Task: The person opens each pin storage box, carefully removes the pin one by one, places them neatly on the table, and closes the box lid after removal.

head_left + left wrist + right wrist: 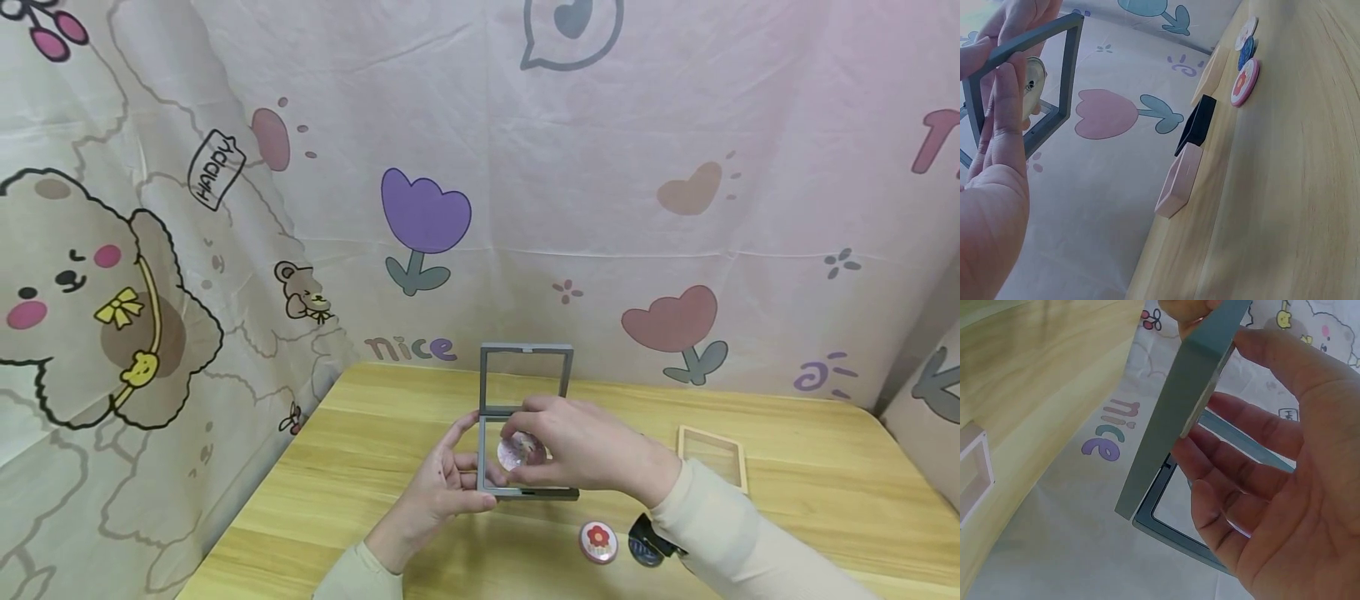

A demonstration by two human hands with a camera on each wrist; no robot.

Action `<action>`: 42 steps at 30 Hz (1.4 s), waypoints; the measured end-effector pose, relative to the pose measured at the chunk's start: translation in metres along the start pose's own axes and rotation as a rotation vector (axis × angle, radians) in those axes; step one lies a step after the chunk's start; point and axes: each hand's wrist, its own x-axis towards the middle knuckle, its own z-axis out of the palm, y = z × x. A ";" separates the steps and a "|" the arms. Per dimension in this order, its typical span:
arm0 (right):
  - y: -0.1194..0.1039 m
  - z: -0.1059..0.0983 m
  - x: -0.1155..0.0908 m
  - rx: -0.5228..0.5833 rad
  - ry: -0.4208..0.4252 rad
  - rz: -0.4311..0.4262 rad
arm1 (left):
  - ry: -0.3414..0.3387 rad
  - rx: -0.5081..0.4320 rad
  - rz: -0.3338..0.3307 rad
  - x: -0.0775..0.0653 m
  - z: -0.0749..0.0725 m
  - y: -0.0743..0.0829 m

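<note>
My left hand (442,483) grips a grey hinged display frame (481,454) by its left side, holding it up over the table. The frame stands unfolded, one half raised at the back, with see-through film inside each half. A round pinkish badge (517,452) lies against the film of the lower half, its pin back (1033,84) visible in the left wrist view. My right hand (577,442) pinches this badge by its edge. In the right wrist view the right fingers (1254,419) sit close along the frame's inner side, with the badge seen edge-on.
On the table (300,517) lie a red-flower badge (598,542), a dark blue badge (645,546) and a pale badge (1247,32). A light wooden frame (742,467), a black frame (1196,128) and a pink frame (1180,181) stand farther back. Printed cloth (525,208) hangs behind.
</note>
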 end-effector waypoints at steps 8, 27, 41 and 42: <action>0.000 -0.002 0.001 0.036 0.012 -0.020 | 0.006 -0.003 -0.001 -0.001 -0.001 0.001; 0.013 -0.009 -0.018 0.068 0.050 0.039 | 0.106 0.025 -0.011 -0.010 -0.023 0.003; 0.025 0.013 -0.037 0.131 0.025 0.045 | 0.180 0.021 0.027 -0.020 -0.043 0.011; 0.025 0.017 -0.038 0.137 0.019 0.046 | 0.183 0.019 0.030 -0.020 -0.044 0.012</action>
